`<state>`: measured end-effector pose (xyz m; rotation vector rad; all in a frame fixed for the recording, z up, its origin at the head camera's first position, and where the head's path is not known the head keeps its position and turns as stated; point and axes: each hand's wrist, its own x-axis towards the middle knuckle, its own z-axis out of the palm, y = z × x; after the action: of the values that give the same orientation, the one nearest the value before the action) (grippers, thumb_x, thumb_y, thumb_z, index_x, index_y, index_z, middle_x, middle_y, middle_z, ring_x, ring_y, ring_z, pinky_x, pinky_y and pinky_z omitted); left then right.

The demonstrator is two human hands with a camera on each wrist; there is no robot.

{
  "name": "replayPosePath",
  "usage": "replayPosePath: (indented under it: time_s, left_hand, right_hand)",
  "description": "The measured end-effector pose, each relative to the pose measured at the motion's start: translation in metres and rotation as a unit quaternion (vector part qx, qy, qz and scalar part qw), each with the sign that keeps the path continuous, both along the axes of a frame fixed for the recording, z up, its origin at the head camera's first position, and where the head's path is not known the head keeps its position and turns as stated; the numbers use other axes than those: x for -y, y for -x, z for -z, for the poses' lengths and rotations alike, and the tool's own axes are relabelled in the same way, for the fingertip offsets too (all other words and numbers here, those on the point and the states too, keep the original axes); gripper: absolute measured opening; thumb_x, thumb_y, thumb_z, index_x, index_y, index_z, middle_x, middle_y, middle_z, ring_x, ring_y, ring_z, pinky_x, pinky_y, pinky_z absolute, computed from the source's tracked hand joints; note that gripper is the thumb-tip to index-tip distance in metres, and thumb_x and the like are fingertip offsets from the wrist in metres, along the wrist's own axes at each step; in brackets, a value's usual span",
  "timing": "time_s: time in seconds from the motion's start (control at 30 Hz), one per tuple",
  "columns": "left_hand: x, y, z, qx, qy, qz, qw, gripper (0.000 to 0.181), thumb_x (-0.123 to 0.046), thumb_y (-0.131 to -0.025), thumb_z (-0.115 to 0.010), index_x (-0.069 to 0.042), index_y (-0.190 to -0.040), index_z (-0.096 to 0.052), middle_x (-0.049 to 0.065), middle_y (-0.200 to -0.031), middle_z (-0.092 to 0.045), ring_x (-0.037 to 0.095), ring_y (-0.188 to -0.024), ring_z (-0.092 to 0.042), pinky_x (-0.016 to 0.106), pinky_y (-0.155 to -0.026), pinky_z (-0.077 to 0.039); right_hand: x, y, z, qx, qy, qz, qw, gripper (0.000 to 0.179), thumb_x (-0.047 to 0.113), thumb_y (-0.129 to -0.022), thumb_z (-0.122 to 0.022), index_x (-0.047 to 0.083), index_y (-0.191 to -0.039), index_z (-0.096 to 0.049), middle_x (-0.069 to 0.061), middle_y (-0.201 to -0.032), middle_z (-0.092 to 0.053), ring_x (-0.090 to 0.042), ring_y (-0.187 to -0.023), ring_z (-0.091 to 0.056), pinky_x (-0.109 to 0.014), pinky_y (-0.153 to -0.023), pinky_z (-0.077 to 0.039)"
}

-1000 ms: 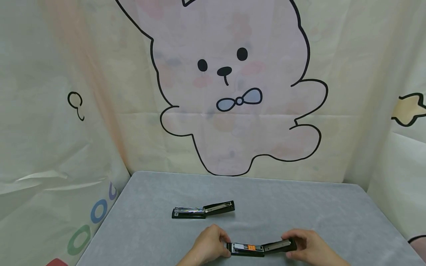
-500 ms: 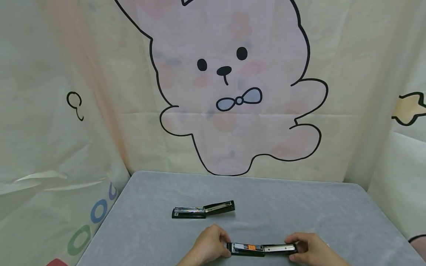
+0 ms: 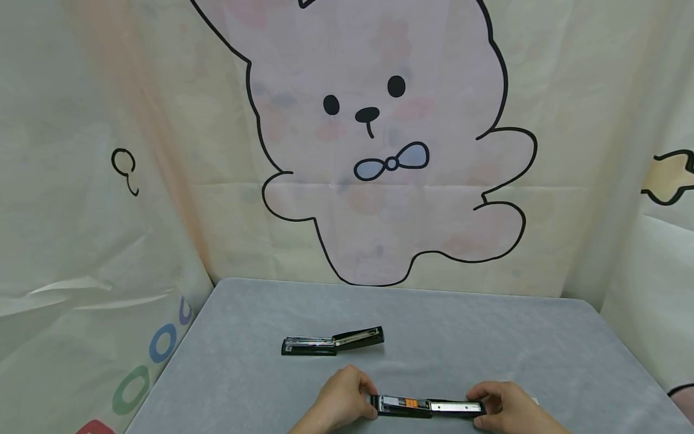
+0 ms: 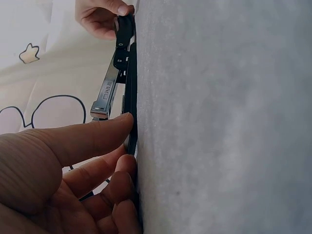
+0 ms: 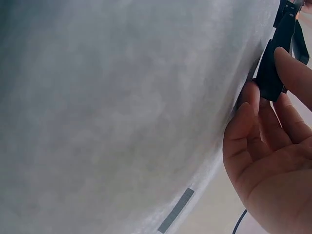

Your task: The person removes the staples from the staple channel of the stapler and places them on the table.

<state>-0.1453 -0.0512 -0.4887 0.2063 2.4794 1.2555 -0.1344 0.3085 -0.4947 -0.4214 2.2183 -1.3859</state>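
Note:
A black stapler (image 3: 403,407) lies spread out near the front of the table, an orange patch on its left half. My left hand (image 3: 347,399) pinches its left end between thumb and fingers. At the other end, my right hand (image 3: 506,405) pinches the black cover, whose metal inner side (image 3: 454,407) faces up. In the left wrist view the metal magazine (image 4: 105,92) stands tilted away from the base (image 4: 130,97). The right wrist view shows the thumb (image 5: 295,73) against the black cover (image 5: 273,73). A second opened black stapler (image 3: 309,345) lies farther back.
A grey cloth (image 3: 244,386) covers the table. In the right wrist view a flat dark grey strip (image 5: 176,210) lies close to the cloth's edge. A printed curtain (image 3: 423,229) hangs behind the table, with more at both sides.
My right hand has moved slightly right and down, and the stapler's cover has swung lower, nearly in line with the left half. The left hand and the far stapler stay put.

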Motion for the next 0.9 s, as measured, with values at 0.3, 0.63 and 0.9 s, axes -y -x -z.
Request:
replayPosePath:
  time_s: [0.3, 0.63, 0.9]
  left_hand:
    - [-0.001, -0.001, -0.001, -0.002, -0.005, -0.003, 1.0000, 0.026, 0.005, -0.066, -0.092, -0.012, -0.076, -0.076, -0.001, -0.062, -0.056, 0.015, -0.058, -0.050, 0.030, -0.056, -0.034]
    - [0.000, -0.001, 0.001, -0.023, -0.008, -0.002, 0.9997, 0.027, 0.005, -0.063, -0.093, -0.012, -0.076, -0.076, -0.003, -0.061, -0.056, 0.014, -0.058, -0.049, 0.029, -0.056, -0.034]
    - [0.000, -0.001, 0.002, -0.025, -0.004, -0.001, 0.9997, 0.026, 0.004, -0.064, -0.093, -0.013, -0.076, -0.076, -0.004, -0.061, -0.055, 0.013, -0.058, -0.049, 0.029, -0.056, -0.034]
  right_hand:
    - [-0.005, 0.003, -0.007, -0.047, -0.043, 0.003, 0.9980, 0.029, 0.007, -0.092, -0.078, -0.007, -0.116, -0.069, -0.010, -0.097, -0.069, -0.006, -0.076, -0.060, -0.027, -0.066, -0.051]
    - [0.012, -0.003, -0.036, -0.078, -0.052, 0.045, 0.9946, 0.031, 0.014, -0.099, -0.072, -0.007, -0.122, -0.068, -0.016, -0.111, -0.071, -0.005, -0.084, -0.062, -0.028, -0.067, -0.053]
    - [0.036, -0.006, -0.042, -0.023, 0.005, 0.080, 0.9965, 0.039, 0.014, -0.102, -0.069, -0.014, -0.128, -0.062, -0.021, -0.115, -0.073, -0.017, -0.093, -0.071, -0.033, -0.073, -0.058]
